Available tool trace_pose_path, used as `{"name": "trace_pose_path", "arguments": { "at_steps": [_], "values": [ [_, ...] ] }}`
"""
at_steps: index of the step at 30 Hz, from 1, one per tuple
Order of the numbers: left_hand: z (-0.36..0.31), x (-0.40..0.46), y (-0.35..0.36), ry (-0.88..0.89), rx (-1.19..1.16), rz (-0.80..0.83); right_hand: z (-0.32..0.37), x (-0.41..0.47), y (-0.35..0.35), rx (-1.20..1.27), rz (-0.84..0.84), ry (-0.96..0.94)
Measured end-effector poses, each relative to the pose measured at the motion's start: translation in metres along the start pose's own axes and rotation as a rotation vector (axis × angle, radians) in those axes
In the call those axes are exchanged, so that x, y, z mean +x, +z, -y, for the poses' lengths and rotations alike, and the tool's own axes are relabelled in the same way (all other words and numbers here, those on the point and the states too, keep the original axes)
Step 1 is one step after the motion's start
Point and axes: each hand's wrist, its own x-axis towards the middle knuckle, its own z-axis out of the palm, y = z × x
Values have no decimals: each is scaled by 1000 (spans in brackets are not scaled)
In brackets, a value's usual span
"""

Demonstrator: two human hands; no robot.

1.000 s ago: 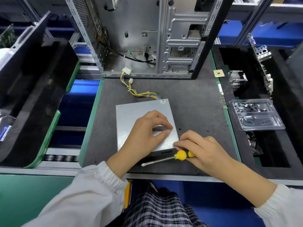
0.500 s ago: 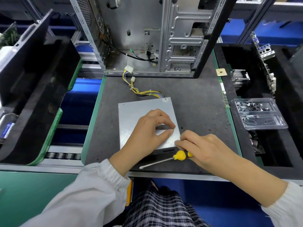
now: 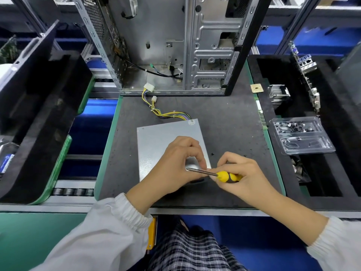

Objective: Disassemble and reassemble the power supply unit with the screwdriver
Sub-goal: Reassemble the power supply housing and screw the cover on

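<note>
The power supply [image 3: 156, 147] lies flat on the dark mat [image 3: 234, 124], its wires [image 3: 166, 113] running back toward the open computer case [image 3: 175, 45]. The left hand [image 3: 175, 163] rests on its near end, fingers curled against the lid. The right hand [image 3: 240, 173] grips the yellow-handled screwdriver [image 3: 218, 174], whose shaft points left across the left fingertips.

Left hand [image 3: 175, 163]: fingers curled, resting on grey metal power supply unit [image 3: 156, 141]. Right hand [image 3: 242, 177]: gripping yellow-and-black-handled screwdriver [image 3: 224, 176].

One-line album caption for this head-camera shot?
Left hand steadies power supply unit; right hand grips yellow screwdriver.
</note>
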Motion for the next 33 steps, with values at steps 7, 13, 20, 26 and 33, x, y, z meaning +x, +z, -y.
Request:
{"name": "trace_pose_path", "arguments": {
  "at_steps": [7,13,20,26,33],
  "values": [
    [-3,0,-2,-14,36,4,16,17,-38,79,182,180],
    [-1,-3,2,2,-19,-30,57,44,-112,-348,368,-9],
    [0,-3,2,10,3,-26,86,54,-115,-798,476,-184],
    [2,-4,3,16,1,-24,96,54,-105,-996,489,-238],
    [4,-3,4,19,11,-39,104,57,-96,-1116,534,-268]
  ]
}}
